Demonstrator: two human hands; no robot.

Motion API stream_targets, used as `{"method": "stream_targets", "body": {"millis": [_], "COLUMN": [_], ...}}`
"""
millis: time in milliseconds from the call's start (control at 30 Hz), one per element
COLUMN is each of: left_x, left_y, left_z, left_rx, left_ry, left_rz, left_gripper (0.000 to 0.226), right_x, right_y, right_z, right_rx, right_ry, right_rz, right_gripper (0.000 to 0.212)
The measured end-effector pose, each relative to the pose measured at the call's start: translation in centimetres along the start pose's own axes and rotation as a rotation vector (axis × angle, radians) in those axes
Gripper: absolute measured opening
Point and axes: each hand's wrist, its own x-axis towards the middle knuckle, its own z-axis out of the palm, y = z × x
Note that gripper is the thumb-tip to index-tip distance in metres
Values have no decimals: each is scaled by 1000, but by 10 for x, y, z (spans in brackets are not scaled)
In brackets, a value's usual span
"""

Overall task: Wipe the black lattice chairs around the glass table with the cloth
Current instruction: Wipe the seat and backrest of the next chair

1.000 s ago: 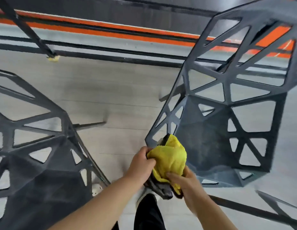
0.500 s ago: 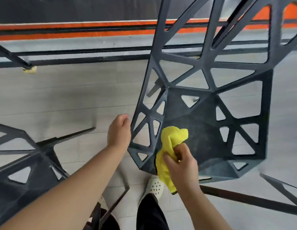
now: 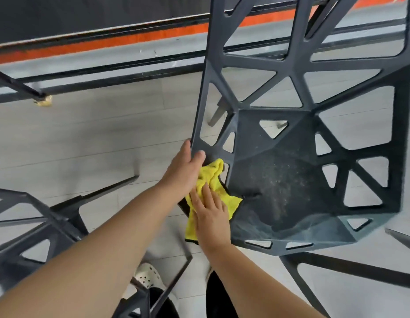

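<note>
The lattice chair fills the right half of the view, seat toward the person and open-work back rising to the top edge. A second chair shows only in part at lower left, well apart from the hands. The glass table runs across the top (only its black frame and one leg are clear).

Change over the last sec: both hands were bunching the cloth in front of the seat. Then the left hand let go and hung free beside the chair's left rim. Now it grips that rim, thumb on the near face and fingers behind, prob. to steady the chair.

The right hand is no longer closed on a wad. Its fingers lie straight and flat, pressing the cloth on the seat's front-left corner. The yellow cloth is spread partly open, one end hanging off the seat edge below the palm.

So the wipe on this chair looks only just begun. Pale dust still speckles the seat's middle, and the back and the 2nd chair seem untouched.
</note>
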Motion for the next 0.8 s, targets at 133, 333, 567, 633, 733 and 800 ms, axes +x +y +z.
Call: {"method": "stream_targets", "body": {"millis": [133, 333, 567, 633, 733, 800], "left_x": [5, -1, 23, 32, 37, 39], "left_y": [9, 8, -5, -6, -8, -9], "left_z": [22, 20, 18, 21, 25, 28], "left_rx": [174, 377, 1081, 1288, 1529, 1608], "left_ry": [14, 75, 378, 334, 249, 214], "left_rz": [-31, 69, 776, 803, 716, 683], "left_gripper": [88, 90, 64, 59, 57, 57], "right_x": [-26, -70, -77, -66, -61, -65], "right_y": [44, 83, 76, 52, 29, 39], "right_z": [-9, -27, -48, -34, 2, 17], "right_rx": [-112, -223, -109, -147, -249, -308], "right_ry": [-54, -67, 205, 86, -92, -144], "right_rz": [-125, -85, 168, 58, 30, 5], "right_gripper": [76, 86, 49, 53, 58, 58]}}
